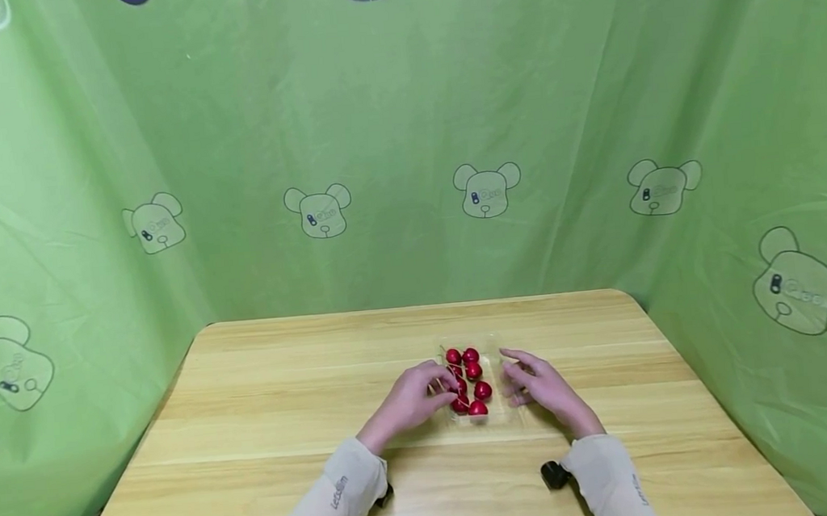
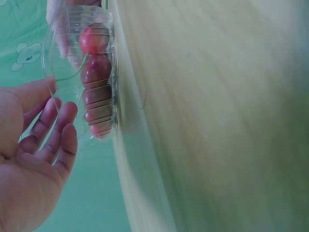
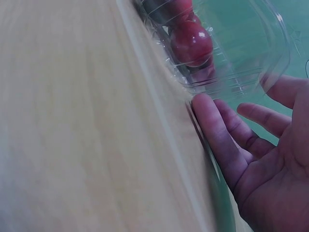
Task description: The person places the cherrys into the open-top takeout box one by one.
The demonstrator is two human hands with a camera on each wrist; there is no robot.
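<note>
A clear plastic box [image 1: 497, 415] sits on the table, holding several red cherries [image 1: 483, 390], some with green stems. My left hand [image 1: 413, 396] is at the box's left side, its fingers loosely bent around the rim. In the left wrist view, one fingertip of the left hand [image 2: 34, 145] meets the rim beside a cherry stem [image 2: 72, 76]; whether it touches the stem I cannot tell. On the opposite side is my right hand [image 1: 540, 384], fingers relaxed and spread. Its fingertips are at the box wall [image 3: 231, 84] in the right wrist view, with nothing gripped.
A light wooden table [image 1: 285, 381] lies under the box. Green curtains [image 1: 407, 266] with bear-head prints stand behind it and at both sides. Black wrist devices [image 1: 554, 474] show below the sleeves.
</note>
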